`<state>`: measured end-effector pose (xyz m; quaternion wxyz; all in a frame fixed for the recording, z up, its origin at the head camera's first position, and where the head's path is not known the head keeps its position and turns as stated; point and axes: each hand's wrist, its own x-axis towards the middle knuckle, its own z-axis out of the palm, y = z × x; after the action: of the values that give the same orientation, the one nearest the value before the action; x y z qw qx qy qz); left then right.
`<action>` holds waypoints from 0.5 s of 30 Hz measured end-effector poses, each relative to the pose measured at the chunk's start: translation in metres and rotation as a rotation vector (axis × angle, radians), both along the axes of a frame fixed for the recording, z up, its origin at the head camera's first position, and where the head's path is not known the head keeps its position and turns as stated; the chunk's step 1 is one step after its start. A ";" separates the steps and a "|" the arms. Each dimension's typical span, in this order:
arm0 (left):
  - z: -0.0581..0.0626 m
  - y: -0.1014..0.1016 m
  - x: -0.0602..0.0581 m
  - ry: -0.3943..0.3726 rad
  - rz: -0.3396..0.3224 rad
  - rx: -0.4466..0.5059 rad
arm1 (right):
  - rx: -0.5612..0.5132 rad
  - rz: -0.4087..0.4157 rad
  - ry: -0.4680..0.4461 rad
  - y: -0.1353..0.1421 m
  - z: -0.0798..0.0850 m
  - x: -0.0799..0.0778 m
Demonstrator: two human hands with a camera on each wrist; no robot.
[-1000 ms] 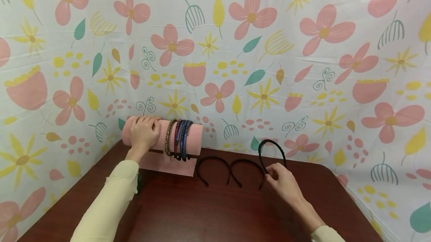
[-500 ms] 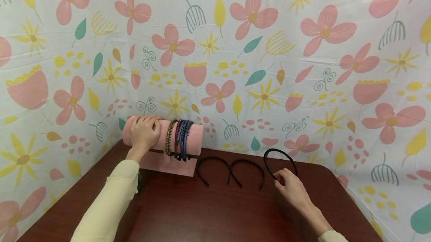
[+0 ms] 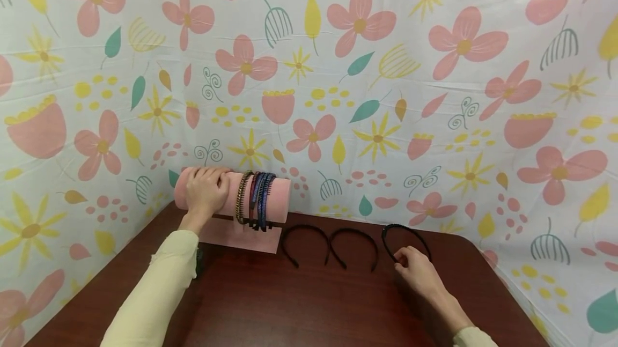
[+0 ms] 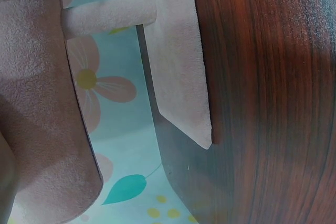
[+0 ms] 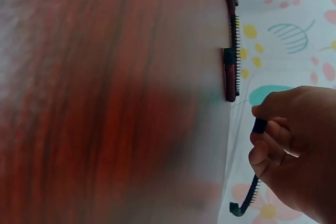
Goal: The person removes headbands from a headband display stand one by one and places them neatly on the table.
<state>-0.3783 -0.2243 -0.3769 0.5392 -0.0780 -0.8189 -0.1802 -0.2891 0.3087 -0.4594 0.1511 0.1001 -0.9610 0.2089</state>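
Observation:
My left hand (image 3: 206, 191) rests over the left end of a pink padded headband stand (image 3: 279, 197), fingers curled over its roll. Several headbands (image 3: 263, 197), gold, red and blue, circle the roll beside that hand. In the left wrist view, the stand's roll (image 4: 42, 103) joins a flat base (image 4: 178, 61) by a short post. At the right, my right hand (image 3: 420, 272) pinches a black toothed headband (image 3: 399, 225) by one side, low near the table's back edge. The right wrist view shows part of this headband (image 5: 260, 125) between thumb and fingers.
Two black headbands (image 3: 304, 226) lie side by side between the stand and my right hand. The dark wooden table (image 3: 299, 304) backs onto a flowered cloth (image 3: 314, 95). A small dark green item (image 3: 199, 264) peeks out behind my left sleeve.
My right hand has moved right and lowered the black headband, which has tipped from nearly upright to nearly flat. My left hand and the stand have stayed put.

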 end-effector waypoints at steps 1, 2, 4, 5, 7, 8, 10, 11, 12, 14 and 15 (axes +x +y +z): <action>0.000 0.000 0.000 0.001 0.000 0.002 | -0.001 0.000 -0.010 0.000 0.000 0.000; 0.000 0.000 -0.001 0.001 0.000 0.003 | 0.000 0.001 -0.019 0.000 0.000 0.000; 0.000 0.000 -0.001 0.000 0.000 0.004 | -0.007 0.001 -0.042 -0.001 -0.001 0.000; 0.000 0.000 -0.001 -0.005 -0.002 0.005 | -0.013 -0.001 -0.057 -0.001 -0.001 0.000; -0.001 0.001 -0.001 -0.008 -0.002 0.005 | -0.026 -0.005 -0.090 -0.002 -0.001 -0.002; -0.001 0.001 -0.001 -0.010 -0.002 0.004 | -0.036 -0.008 -0.110 -0.002 -0.002 -0.002; -0.002 0.000 -0.001 -0.010 -0.001 0.004 | -0.048 -0.015 -0.145 -0.004 -0.003 -0.004; -0.002 0.001 -0.001 -0.007 0.000 0.003 | -0.050 -0.017 -0.161 -0.004 -0.003 -0.004; -0.003 0.000 -0.001 -0.001 0.002 0.001 | -0.050 -0.018 -0.175 -0.005 -0.004 -0.004; -0.002 0.001 -0.001 0.011 0.002 0.001 | -0.047 -0.021 -0.192 -0.006 -0.004 -0.004; -0.001 0.001 -0.001 0.016 0.001 0.001 | -0.041 -0.022 -0.196 -0.007 -0.004 -0.005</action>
<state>-0.3795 -0.2236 -0.3781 0.5461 -0.0789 -0.8144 -0.1799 -0.2936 0.3021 -0.4635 0.0607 0.0655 -0.9677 0.2357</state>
